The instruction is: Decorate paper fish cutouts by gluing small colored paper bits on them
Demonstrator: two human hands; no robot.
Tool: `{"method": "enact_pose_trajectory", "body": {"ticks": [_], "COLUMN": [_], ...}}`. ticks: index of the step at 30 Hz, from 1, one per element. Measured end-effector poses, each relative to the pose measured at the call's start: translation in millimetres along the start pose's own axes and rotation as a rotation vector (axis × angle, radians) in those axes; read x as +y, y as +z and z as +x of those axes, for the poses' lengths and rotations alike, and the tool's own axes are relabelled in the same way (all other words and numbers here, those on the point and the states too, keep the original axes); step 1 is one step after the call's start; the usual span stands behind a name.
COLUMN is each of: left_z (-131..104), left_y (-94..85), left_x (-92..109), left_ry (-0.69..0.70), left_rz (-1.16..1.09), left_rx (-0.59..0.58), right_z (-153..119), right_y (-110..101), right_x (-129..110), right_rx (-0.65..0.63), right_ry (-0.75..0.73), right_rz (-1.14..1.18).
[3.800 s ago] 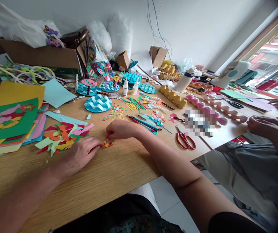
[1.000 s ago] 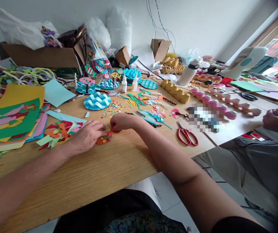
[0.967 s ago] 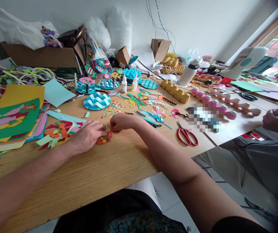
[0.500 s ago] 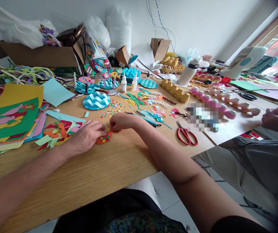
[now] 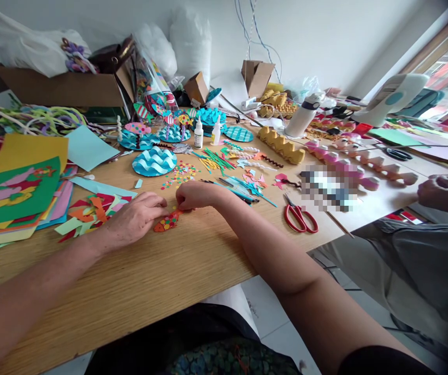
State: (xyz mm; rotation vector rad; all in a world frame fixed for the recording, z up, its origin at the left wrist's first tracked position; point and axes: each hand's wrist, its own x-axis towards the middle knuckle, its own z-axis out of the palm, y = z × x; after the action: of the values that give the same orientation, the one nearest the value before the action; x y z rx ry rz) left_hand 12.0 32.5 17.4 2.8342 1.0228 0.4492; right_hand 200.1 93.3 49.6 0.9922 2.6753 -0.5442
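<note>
A small orange paper fish (image 5: 165,223) with coloured dots lies flat on the wooden table, between my hands. My left hand (image 5: 140,216) is beside its upper left edge, fingers bent and drawn together in a pinch; anything between the tips is too small to make out. My right hand (image 5: 197,196) is closed with its fingertips down at the fish's tail end, which it partly covers. Just beyond lie loose paper dots (image 5: 179,174) and a round blue wave-patterned disc (image 5: 154,161). Paper scraps (image 5: 95,212) lie left of my left hand.
Red-handled scissors (image 5: 300,217) and a thin wooden stick (image 5: 340,225) lie to the right. Glue bottles (image 5: 198,134) stand behind the dots. Coloured paper sheets (image 5: 21,192) are stacked at left. A white bottle (image 5: 302,117) stands farther back. Another person's hand (image 5: 445,194) is at the right edge.
My left hand has drawn back slightly to the left and up, so more of the dotted fish shows. My right hand stays at the tail end.
</note>
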Motion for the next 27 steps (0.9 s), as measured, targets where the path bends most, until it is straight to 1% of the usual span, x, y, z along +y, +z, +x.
{"method": "enact_pose_trajectory", "body": {"ticks": [6,10,13,17,23,25,27], "left_z": [5.8,8.7,11.8,15.3,14.6,14.6,14.0], "left_y": [5.8,10.5,9.7,6.8,11.5,10.7,6.2], "left_x": [-1.1,-1.7,-1.1,-0.4,-0.9,-0.9,-0.4], "left_ry": [0.019,-0.005,-0.036,-0.078,-0.086,-0.081,-0.085], "left_rz": [-0.002,0.020,-0.007,-0.073,-0.038,-0.028,-0.027], "left_rx": [-0.009,-0.035,-0.037,0.000,-0.025,-0.007,0.044], "right_z": [-2.4,-2.4,-2.2,-1.6,-0.5,-1.0,-1.5], "right_y": [-1.3,-1.6,-1.5,-0.7,-0.1,-0.4,-0.5], "right_x": [-0.3,-0.8,-1.2,-0.6,0.5,0.2,0.1], "right_rx": [0.004,0.003,0.006,0.018,0.003,0.003,0.005], "right_ry": [-0.007,-0.003,-0.004,0.005,-0.019,-0.009,-0.004], "right_rz": [0.018,0.008,-0.008,-0.015,-0.016,-0.008,0.003]}}
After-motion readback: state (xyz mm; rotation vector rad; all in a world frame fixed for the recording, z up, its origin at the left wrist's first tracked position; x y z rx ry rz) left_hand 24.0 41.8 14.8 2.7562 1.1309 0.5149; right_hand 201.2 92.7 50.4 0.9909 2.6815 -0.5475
